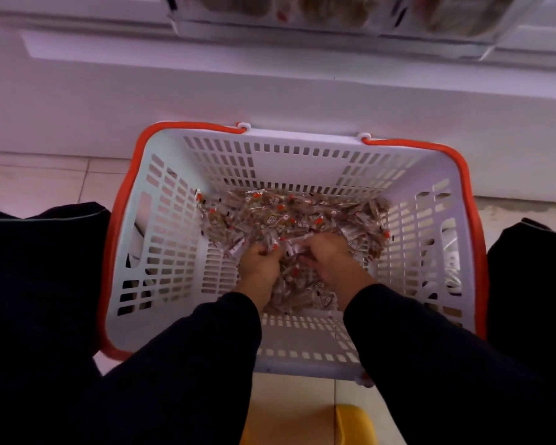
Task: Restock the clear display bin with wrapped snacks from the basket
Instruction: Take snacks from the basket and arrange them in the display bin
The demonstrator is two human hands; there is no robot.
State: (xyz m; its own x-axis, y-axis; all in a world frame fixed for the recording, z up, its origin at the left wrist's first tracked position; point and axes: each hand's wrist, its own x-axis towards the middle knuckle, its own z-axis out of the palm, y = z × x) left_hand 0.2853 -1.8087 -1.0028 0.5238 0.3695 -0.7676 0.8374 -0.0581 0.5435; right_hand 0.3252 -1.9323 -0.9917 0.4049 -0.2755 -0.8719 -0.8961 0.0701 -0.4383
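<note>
Looking down past my dark sleeves, I see the white basket with orange handles on the tiled floor, against the white shelf base. The clear display bin sits above at the top edge, blurred. Wrapped snacks heap in the basket's far and middle bottom. My left hand and right hand are both buried in the heap, fingers curled round wrappers, knuckles close together.
</note>
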